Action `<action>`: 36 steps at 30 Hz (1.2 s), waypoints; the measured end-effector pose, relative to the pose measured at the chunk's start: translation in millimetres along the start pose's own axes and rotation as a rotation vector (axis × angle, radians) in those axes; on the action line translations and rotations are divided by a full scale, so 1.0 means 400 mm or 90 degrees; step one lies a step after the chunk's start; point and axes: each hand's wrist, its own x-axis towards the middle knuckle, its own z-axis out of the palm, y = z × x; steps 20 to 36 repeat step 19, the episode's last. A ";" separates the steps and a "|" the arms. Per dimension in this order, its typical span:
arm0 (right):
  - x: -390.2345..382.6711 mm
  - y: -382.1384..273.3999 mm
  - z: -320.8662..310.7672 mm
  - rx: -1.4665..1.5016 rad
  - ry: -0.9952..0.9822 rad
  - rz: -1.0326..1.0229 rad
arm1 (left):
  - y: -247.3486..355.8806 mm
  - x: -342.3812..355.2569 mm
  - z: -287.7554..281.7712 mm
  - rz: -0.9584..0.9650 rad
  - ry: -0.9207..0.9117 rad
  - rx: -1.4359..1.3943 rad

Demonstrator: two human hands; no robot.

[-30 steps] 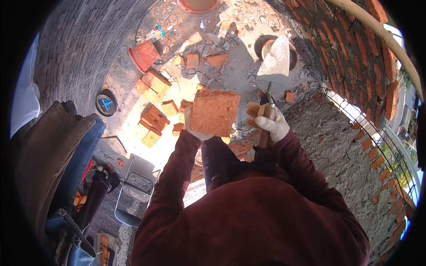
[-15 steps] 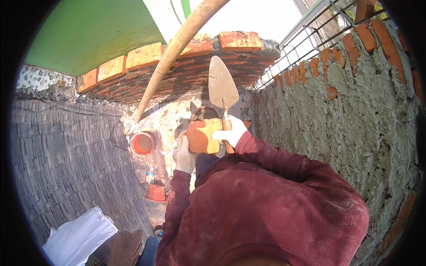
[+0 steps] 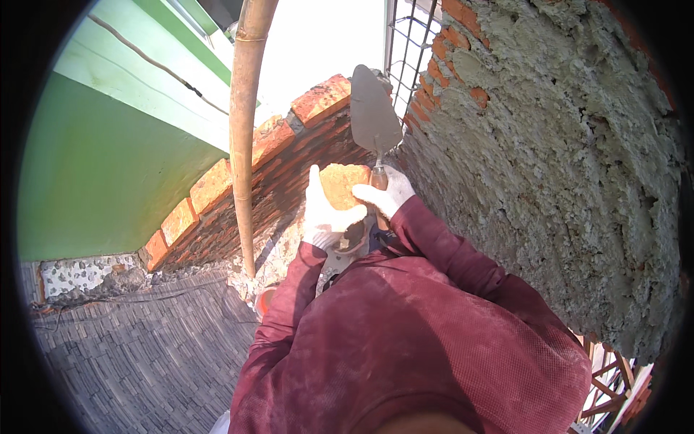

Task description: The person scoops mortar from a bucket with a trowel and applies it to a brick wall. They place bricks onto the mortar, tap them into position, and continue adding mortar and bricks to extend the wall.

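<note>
A piece of orange brick (image 3: pixel 345 184) is held up in front of me, between my gloved hands. My left hand (image 3: pixel 322 211) grips it from the left, fingers pointing up its side and the thumb across its lower edge. The wooden handle of a trowel (image 3: pixel 371 116) is in my right hand (image 3: pixel 391 192), with the grey blade pointing away from me. My right thumb reaches over to the brick's right side. Beyond the hands stands a low brick wall (image 3: pixel 293 168), topped by a row of loose-looking orange bricks (image 3: pixel 210 186). Part of a round container (image 3: pixel 353 237) shows beneath my hands.
A bamboo pole (image 3: pixel 243 137) leans left of the hands, in front of the brick wall. Rough mortar covers the wall (image 3: pixel 538 159) at right, beside a metal bar grid (image 3: pixel 410 54). Grey stone-patterned surfacing (image 3: pixel 159 354) lies lower left; a red bucket (image 3: pixel 264 301) is partly hidden by my sleeve.
The view has turned, and the brick and trowel are now closer to the brick wall. My left hand has shifted its hold, its fingers now upright along the brick.
</note>
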 end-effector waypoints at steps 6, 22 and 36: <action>0.087 -0.016 -0.056 -0.044 0.068 -0.004 | 0.021 0.128 0.076 -0.167 -0.075 0.055; 0.006 0.016 -0.364 -0.274 0.177 0.051 | 0.103 0.780 0.094 -0.143 -0.260 0.392; 0.006 0.016 -0.364 -0.274 0.177 0.051 | 0.103 0.780 0.094 -0.143 -0.260 0.392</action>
